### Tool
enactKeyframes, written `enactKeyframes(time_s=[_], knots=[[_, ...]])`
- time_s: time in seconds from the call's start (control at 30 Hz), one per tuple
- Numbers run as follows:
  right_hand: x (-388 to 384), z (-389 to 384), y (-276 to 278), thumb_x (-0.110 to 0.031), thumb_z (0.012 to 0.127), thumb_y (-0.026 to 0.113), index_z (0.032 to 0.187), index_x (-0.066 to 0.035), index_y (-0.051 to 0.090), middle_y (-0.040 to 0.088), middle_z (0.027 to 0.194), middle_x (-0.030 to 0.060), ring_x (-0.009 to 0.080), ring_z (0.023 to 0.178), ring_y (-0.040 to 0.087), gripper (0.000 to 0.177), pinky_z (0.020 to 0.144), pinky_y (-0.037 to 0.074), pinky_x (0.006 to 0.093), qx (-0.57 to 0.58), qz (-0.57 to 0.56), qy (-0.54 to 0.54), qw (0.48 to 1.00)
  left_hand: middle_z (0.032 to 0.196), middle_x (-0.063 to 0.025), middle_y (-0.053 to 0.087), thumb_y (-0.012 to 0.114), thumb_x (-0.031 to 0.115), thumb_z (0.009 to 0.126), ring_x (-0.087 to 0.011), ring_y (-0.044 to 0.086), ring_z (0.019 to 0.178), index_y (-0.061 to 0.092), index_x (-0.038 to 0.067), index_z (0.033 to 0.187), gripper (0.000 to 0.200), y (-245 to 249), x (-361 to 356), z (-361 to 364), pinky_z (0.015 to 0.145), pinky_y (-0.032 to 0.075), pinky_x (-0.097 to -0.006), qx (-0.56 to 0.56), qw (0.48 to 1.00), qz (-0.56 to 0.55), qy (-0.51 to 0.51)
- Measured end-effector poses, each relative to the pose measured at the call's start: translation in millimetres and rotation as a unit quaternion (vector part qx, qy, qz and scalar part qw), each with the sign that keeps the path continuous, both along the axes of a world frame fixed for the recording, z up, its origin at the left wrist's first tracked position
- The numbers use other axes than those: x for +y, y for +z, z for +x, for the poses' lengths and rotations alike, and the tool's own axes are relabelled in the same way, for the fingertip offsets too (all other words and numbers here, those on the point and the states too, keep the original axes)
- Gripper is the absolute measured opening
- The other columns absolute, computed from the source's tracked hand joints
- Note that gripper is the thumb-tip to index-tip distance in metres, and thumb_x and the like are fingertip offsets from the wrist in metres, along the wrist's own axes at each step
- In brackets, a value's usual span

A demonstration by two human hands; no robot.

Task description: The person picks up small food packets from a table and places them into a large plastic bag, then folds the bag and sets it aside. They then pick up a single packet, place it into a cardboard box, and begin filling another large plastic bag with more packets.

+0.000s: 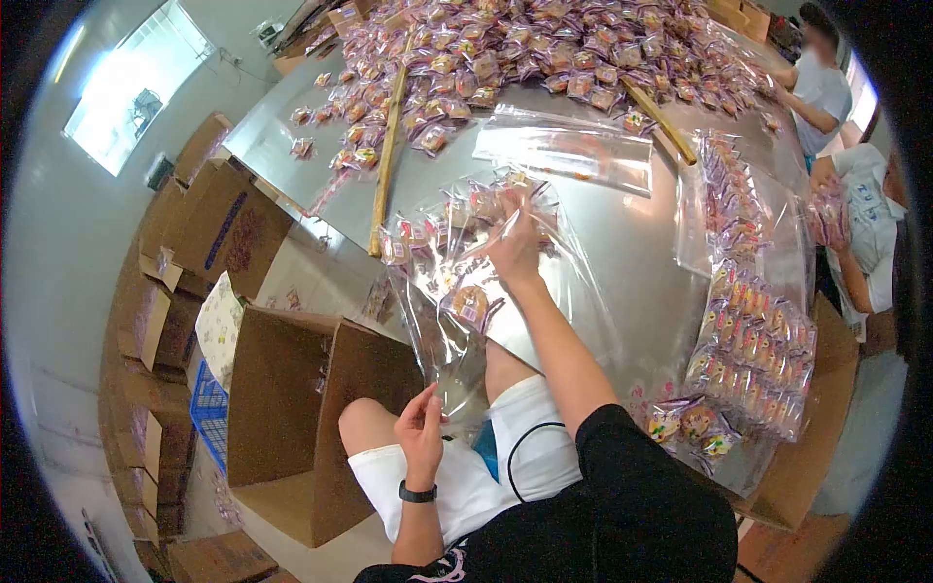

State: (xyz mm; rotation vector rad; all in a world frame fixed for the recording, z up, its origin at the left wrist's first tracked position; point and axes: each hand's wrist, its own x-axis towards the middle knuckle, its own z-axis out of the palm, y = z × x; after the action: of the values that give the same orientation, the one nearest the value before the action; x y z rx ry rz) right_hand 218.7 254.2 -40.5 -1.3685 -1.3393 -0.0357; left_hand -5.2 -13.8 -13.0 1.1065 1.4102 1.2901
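A large clear plastic bag [573,282] lies over the table's near edge and hangs down towards my lap. Inside it are several individually wrapped cookies [428,233], and a single wrapped cookie [468,304] sits lower in the bag. My left hand [420,428] pinches the bag's lower edge, thumb against fingers, above my knee. Reaching into the bag, my right hand [513,243] has its fingers bent round wrapped cookies at the far end; film and glare partly cover the fingertips.
A big heap of wrapped cookies [544,39] covers the metal table's far side, with wooden sticks [389,155] before it. Flat clear bags [573,151] lie mid-table. Filled bags [748,340] stand right. An open carton [282,398] is at left. Two people [821,92] work at right.
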Motion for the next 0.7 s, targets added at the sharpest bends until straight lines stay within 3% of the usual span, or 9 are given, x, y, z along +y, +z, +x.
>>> enactKeyframes(time_s=[0.07,0.13,0.17,0.27,0.3,0.4,0.43,0.57,0.7], knots=[[1.4,9.3,18.5,-0.015,0.089,0.06,0.122,0.002,0.067,0.059,0.133,0.0265,0.0422,0.126,0.056,0.038,0.103,0.048,0.0491,-0.076,-0.025,-0.077,0.994,0.098,-0.0031,0.07,0.065,0.011,0.102,-0.0067,0.061,0.078,0.069,-0.002,0.126,0.028,-1.6,0.9,-1.9,0.068,0.053,-0.0237,0.007,1.0,0.005,-0.006],[-1.2,22.0,35.1,-0.021,0.094,0.058,0.116,0.002,0.071,0.066,0.121,0.0271,0.0435,0.12,0.059,0.034,0.1,0.049,0.0519,-0.125,-0.101,-0.106,0.981,0.098,-0.0033,0.07,0.065,0.011,0.102,-0.0069,0.061,0.077,0.069,-0.002,0.126,0.028,-3.7,-0.2,-5.8,0.068,0.053,-0.0239,0.003,1.0,-0.001,-0.011],[7.2,26.5,28.5,-0.029,0.097,0.056,0.11,0.003,0.073,0.071,0.109,0.0261,0.0436,0.109,0.062,0.038,0.098,0.047,0.0541,-0.101,-0.072,-0.098,0.987,0.098,-0.0033,0.07,0.065,0.011,0.102,-0.007,0.061,0.077,0.069,-0.002,0.125,0.027,-3.3,0.1,-7.9,0.068,0.053,-0.024,0.001,1.0,0.0,-0.014],[2.2,37.9,60.0,-0.028,0.096,0.056,0.107,0.005,0.072,0.071,0.108,0.0261,0.0429,0.102,0.064,0.039,0.099,0.045,0.0558,-0.096,-0.254,-0.085,0.959,0.097,-0.0032,0.07,0.065,0.011,0.102,-0.0069,0.061,0.076,0.07,-0.002,0.125,0.027,-2.1,1.2,-7.5,0.068,0.053,-0.0239,0.005,1.0,0.006,-0.009],[21.8,41.5,36.8,-0.035,0.094,0.055,0.106,0.007,0.071,0.071,0.108,0.0263,0.0411,0.103,0.066,0.046,0.1,0.044,0.0548,-0.129,-0.292,-0.111,0.941,0.096,-0.0032,0.07,0.065,0.011,0.102,-0.007,0.061,0.076,0.07,-0.002,0.125,0.027,-2.7,1.2,-7.5,0.068,0.053,-0.0239,0.005,1.0,0.004,-0.009],[49.0,43.2,19.3,-0.042,0.093,0.054,0.103,0.007,0.072,0.071,0.112,0.0269,0.0404,0.109,0.066,0.053,0.103,0.044,0.0537,0.007,-0.293,-0.149,0.944,0.095,-0.003,0.07,0.064,0.009,0.102,-0.0071,0.061,0.075,0.069,-0.003,0.125,0.026,-2.5,1.3,-7.3,0.067,0.053,-0.0239,0.008,1.0,-0.001,-0.008],[82.6,50.8,-16.9,-0.052,0.091,0.056,0.112,0.005,0.073,0.07,0.117,0.0273,0.0414,0.116,0.065,0.063,0.108,0.043,0.0507,0.004,-0.301,-0.181,0.936,0.095,-0.0028,0.07,0.064,0.009,0.102,-0.0071,0.061,0.075,0.069,-0.003,0.125,0.026,-0.2,0.5,-5.4,0.067,0.053,-0.0238,0.009,1.0,-0.003,-0.007],[59.1,58.5,33.0,-0.064,0.085,0.063,0.128,-0.004,0.07,0.069,0.126,0.0256,0.0424,0.119,0.064,0.074,0.105,0.047,0.0475,0.166,-0.429,-0.08,0.884,0.093,-0.0021,0.068,0.064,0.009,0.102,-0.0069,0.06,0.075,0.069,-0.003,0.125,0.026,1.4,-0.2,-3.3,0.067,0.052,-0.0232,0.002,1.0,0.003,-0.007],[66.7,60.2,9.5,-0.058,0.085,0.068,0.128,-0.006,0.069,0.07,0.123,0.0238,0.0406,0.119,0.065,0.068,0.101,0.05,0.0479,0.147,-0.322,-0.057,0.934,0.092,-0.0017,0.068,0.063,0.009,0.102,-0.0067,0.06,0.075,0.069,-0.003,0.126,0.027,2.4,0.8,-2.3,0.068,0.051,-0.0226,-0.011,1.0,0.01,-0.016]])
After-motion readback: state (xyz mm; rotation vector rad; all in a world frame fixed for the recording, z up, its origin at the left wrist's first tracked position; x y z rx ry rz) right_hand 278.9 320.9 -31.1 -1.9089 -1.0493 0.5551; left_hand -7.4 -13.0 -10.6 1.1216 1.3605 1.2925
